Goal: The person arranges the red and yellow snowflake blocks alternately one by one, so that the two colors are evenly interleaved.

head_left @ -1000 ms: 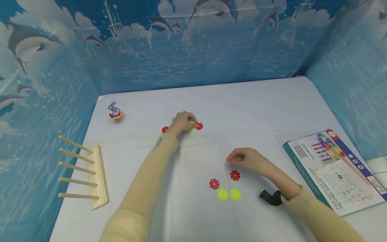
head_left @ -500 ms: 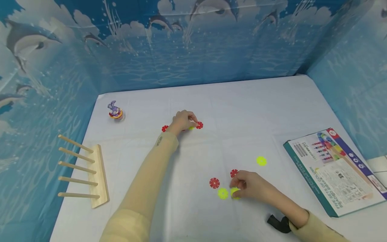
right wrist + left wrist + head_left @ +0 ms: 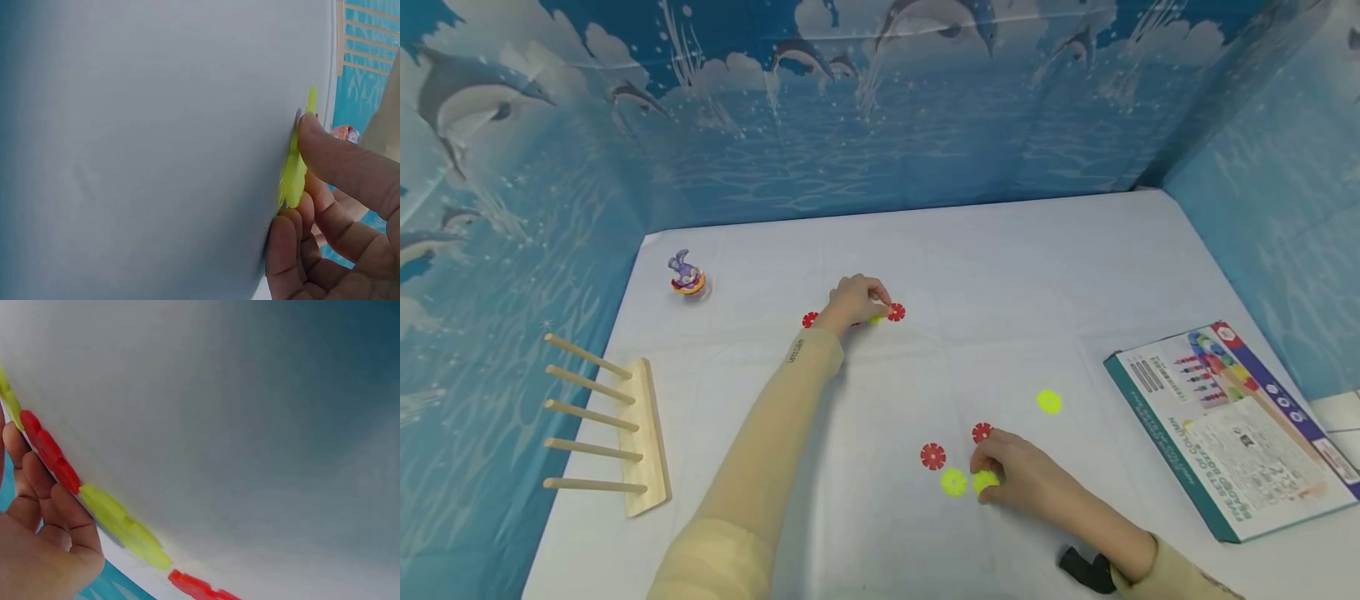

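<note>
Newly reached, a near-side yellow disc (image 3: pixel 983 480) on the bench (image 3: pixel 1075 275) is pinched, so seemingly secured, by the right hand (image 3: pixel 1026 477), while the grip of the left hand (image 3: pixel 852 302), curled at the far disc row (image 3: pixel 122 525), cannot be told.

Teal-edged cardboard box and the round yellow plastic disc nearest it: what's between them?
In the head view, bare white cloth separates yellow disc from box.

White tabletop (image 3: pixel 1000 267), purple rabbit figure (image 3: pixel 686 276) far left, wooden peg rack (image 3: pixel 651 442) left, printed box (image 3: pixel 1232 425) right, row of red and yellow discs (image 3: pixel 122 525) at my left hand (image 3: pixel 852 302), two red discs (image 3: pixel 933 456) and a yellow disc (image 3: pixel 953 482) near my right hand (image 3: pixel 1022 471), lone yellow disc (image 3: pixel 1049 402) beyond.
</note>
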Demonstrator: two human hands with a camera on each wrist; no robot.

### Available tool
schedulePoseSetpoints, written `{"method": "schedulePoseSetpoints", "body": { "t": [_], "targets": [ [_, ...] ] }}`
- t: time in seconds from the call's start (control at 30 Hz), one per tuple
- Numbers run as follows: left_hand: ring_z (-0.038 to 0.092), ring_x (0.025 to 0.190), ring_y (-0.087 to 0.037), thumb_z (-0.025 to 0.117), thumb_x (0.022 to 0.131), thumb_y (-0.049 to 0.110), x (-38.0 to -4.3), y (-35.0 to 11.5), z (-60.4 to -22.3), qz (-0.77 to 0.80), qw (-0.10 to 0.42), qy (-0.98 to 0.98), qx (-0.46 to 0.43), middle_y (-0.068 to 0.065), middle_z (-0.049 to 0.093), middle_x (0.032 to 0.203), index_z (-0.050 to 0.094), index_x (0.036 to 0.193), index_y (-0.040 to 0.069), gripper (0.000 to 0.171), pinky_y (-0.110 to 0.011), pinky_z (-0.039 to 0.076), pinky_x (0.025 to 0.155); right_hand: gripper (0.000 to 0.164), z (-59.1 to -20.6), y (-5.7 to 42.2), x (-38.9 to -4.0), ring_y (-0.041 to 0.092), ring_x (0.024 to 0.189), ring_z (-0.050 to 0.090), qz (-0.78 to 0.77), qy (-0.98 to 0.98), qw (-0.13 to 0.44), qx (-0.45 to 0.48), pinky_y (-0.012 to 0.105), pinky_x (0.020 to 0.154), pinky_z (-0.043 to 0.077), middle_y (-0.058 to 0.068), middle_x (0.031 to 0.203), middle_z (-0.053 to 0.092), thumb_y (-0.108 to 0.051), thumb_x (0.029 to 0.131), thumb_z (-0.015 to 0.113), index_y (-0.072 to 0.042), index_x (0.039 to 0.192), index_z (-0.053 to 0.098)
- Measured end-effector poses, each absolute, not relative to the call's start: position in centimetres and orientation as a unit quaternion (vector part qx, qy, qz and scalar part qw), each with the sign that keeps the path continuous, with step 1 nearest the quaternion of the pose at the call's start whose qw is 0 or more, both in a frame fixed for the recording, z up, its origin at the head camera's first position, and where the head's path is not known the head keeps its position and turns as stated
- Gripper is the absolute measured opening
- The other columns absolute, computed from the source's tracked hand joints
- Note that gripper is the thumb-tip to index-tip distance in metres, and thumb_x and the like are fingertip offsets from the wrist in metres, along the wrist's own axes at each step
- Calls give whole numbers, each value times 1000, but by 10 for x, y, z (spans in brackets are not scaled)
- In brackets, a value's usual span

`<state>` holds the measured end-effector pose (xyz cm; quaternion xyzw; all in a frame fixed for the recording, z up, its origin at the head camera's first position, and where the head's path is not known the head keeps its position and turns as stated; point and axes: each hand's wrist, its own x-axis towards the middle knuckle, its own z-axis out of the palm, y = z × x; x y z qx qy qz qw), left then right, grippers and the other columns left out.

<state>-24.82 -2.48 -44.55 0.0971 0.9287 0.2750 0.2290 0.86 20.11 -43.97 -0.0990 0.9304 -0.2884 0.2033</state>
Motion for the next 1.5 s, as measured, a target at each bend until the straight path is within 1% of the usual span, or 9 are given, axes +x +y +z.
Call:
{"method": "schedulePoseSetpoints", "body": {
  "t": [0.17,0.33,0.47,0.57,0.73,0.93,1.13,1.33,1.5],
  "targets": [
    [44,114,-26,73,88,26,-246,-24,-443,276,227,929,96,-5,57,111,71,101,18,15,-46,35,102,31,-441,203,9,9,71,45,-302,925,210,-91,19,61,43,-7,76,48,-12,67,90,-18,84,64],
    [44,112,-26,73,89,26,-246,-24,-443,275,225,929,100,-5,57,109,72,100,17,14,-46,34,103,28,-439,209,5,9,68,48,-342,905,234,-100,20,60,44,-7,73,51,-12,69,88,-18,81,64],
    [44,111,-26,74,88,27,-247,-24,-443,276,227,929,99,-5,57,108,72,99,17,15,-46,34,102,23,-435,213,-4,9,66,51,-365,888,262,-100,21,59,45,-7,70,55,-15,73,86,-18,80,65],
    [44,112,-27,74,88,27,-247,-24,-444,282,230,927,96,-5,57,108,72,98,17,14,-46,34,102,20,-431,215,-15,10,66,51,-373,884,266,-94,21,59,45,-6,69,56,-16,75,85,-18,82,66],
    [43,112,-27,74,88,27,-247,-24,-443,283,233,926,93,-5,56,109,71,98,17,14,-45,35,100,19,-419,213,-44,13,68,53,-390,886,239,-70,23,60,44,-3,71,58,-17,78,82,-14,86,65],
    [43,112,-27,74,88,27,-247,-24,-442,280,234,927,93,-5,56,109,72,98,17,14,-45,36,99,18,-411,211,-87,18,78,56,-407,890,201,-47,27,69,48,2,84,63,-15,81,79,-9,94,68],
    [44,112,-27,73,89,27,-248,-24,-442,276,238,926,93,-5,56,109,72,99,18,14,-44,35,100,21,-409,207,-131,21,83,62,-423,886,189,-26,31,75,50,7,93,65,-17,86,76,-6,103,68],
    [44,112,-26,74,88,27,-250,-24,-442,274,241,927,88,-4,55,108,73,98,19,14,-45,35,101,25,-412,197,-174,27,89,66,-435,882,181,7,38,85,53,11,98,65,-18,90,72,-4,109,66],
    [44,110,-26,74,88,27,-249,-23,-442,273,239,928,90,-4,56,107,72,98,18,14,-45,35,100,26,-423,189,-204,21,86,67,-434,878,198,42,36,87,55,9,98,64,-18,90,73,-4,111,66]
  ]
}}
